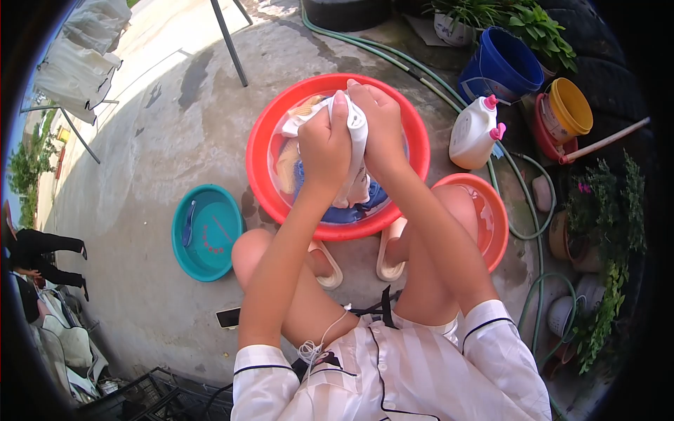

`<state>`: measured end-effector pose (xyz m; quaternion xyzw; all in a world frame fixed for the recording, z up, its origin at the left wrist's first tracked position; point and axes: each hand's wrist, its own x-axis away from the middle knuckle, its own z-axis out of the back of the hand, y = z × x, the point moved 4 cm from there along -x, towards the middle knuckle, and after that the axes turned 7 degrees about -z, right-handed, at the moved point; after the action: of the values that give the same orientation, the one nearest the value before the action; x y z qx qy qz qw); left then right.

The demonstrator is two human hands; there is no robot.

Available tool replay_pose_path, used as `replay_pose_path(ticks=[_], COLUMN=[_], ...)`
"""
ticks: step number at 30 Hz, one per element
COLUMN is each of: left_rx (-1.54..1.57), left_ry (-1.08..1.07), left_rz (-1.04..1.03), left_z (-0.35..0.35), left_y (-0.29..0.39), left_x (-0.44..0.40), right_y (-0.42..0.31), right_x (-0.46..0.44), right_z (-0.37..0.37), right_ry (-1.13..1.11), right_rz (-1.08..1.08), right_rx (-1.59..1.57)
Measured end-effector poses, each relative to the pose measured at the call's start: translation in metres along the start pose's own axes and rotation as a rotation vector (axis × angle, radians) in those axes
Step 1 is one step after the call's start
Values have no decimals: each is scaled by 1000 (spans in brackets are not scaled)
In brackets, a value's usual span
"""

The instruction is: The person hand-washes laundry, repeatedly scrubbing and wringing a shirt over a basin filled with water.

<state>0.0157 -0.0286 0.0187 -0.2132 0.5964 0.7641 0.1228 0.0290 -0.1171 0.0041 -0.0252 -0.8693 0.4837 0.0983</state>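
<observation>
Both of my hands are raised over a large red basin [260,151], close together. My left hand [327,144] is closed on a white cloth [357,137], thumb upward. Beside it on the right, my right hand [379,123] also grips the cloth near its top. The cloth hangs down between the hands into the basin. Inside the basin lie blue fabric [365,205] and a pale yellowish fabric [287,165]. What is under the hands is hidden.
A teal basin [184,245] with a brush [189,223] stands left, an orange basin [500,231] right. Detergent bottles [472,137], a hose [533,231], buckets [500,67] and plants line the right. A phone [228,318] lies near my leg. Another person [49,245] is far left.
</observation>
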Motion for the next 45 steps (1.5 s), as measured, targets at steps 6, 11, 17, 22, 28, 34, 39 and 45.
replay_pose_path(ticks=[6,11,17,22,28,34,39,45], left_rx=[83,28,128,276,128,67,191,196], left_ry=[65,-46,-54,103,-35,-10,178,31], left_rz=[144,-12,100,209,130,-22,179,99], left_z=[12,-13,-2,16,-7,-7,16,-8], left_y=[-46,2,-1,-42,-9,2,-46,-13], left_x=[-30,9,0,-32,2,7,-30,0], right_y=[12,-6,1,14,4,6,11,6], right_x=[19,-13,-3,24,-12,-9,17,-9], right_z=[-16,12,3,-21,6,8,-14,2], right_ry=[-24,62,-1,-117,10,10,-48,10], right_rz=[173,-18,-20,118,-16,-60,114,-14], right_rx=[321,-105,-23,365,-33,-93,333,-45])
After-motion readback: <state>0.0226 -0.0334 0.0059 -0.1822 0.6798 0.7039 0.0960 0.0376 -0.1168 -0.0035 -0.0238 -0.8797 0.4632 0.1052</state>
